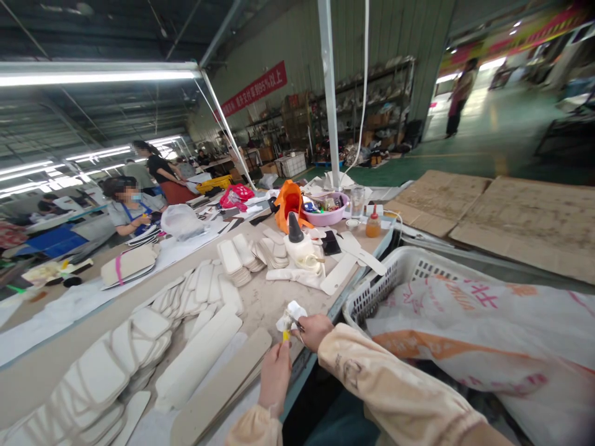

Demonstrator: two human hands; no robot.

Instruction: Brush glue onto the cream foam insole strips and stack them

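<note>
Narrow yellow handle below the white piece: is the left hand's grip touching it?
Touching. The head view shows the left hand's grip closed around the narrow yellow handle, with no gap where the yellow comes out.

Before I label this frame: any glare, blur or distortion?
Head view: tube light blown out, upper left; distant person at right blurred; right sleeve looks stretched, likely wide lens; left hand and right hand readable, white piece beside them lacks detail.

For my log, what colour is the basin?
The basin is pale purple; the head view shows it best.
</note>
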